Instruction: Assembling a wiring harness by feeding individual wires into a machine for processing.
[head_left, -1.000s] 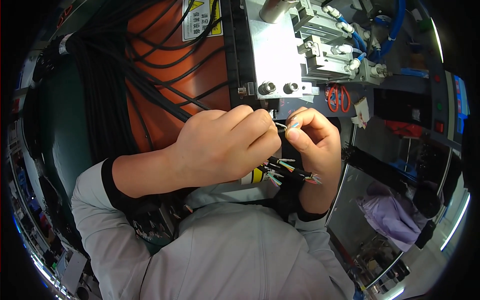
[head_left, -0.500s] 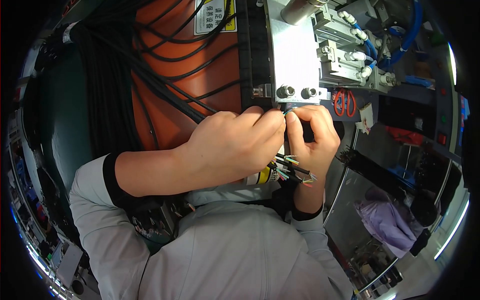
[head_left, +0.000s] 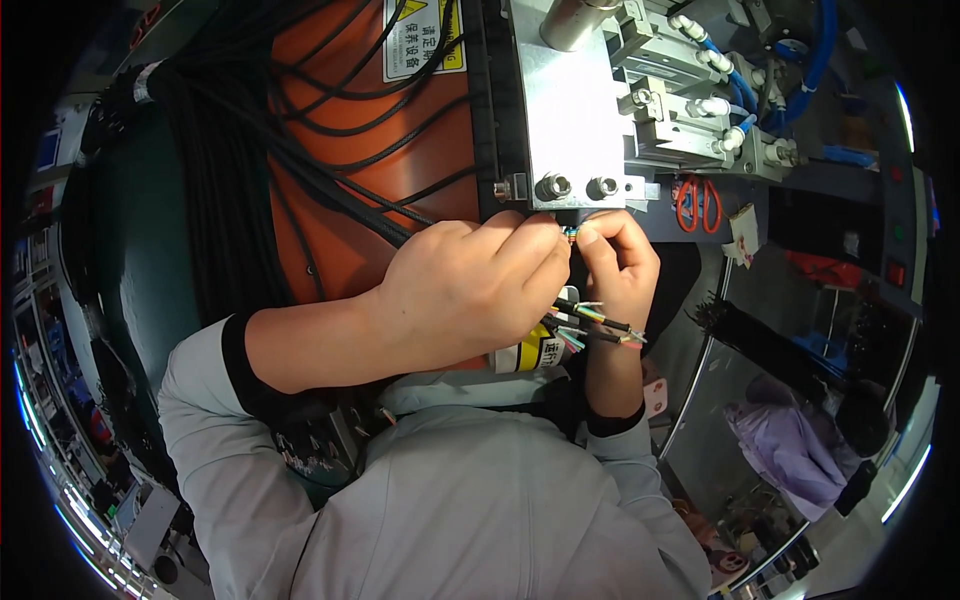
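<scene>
- Where our smooth grey jacket (head_left: 450,490) ends, our forearms lead forward and our hands meet.
- Our left hand (head_left: 480,285) curls with its back to us; its fingertips are hidden, so we cannot tell what they clamp.
- Below its knuckles, black cable ends (head_left: 612,326) slant rightward, splaying into thin, multicoloured strands.
- Our right hand (head_left: 620,262) brings thumb and forefinger together, pinched on coloured wires (head_left: 571,235).
- Those wires lie between both sets of fingertips, left of our right thumb and equally near either hand; they are too small for us to read their long axis.
- Just beyond, we see a flat, shiny metal block (head_left: 575,120) with round bolts.
- Left of it, black braided cables (head_left: 225,190) droop over a glossy orange panel (head_left: 335,65).
- Right of it hang red looped handles (head_left: 698,205).
</scene>
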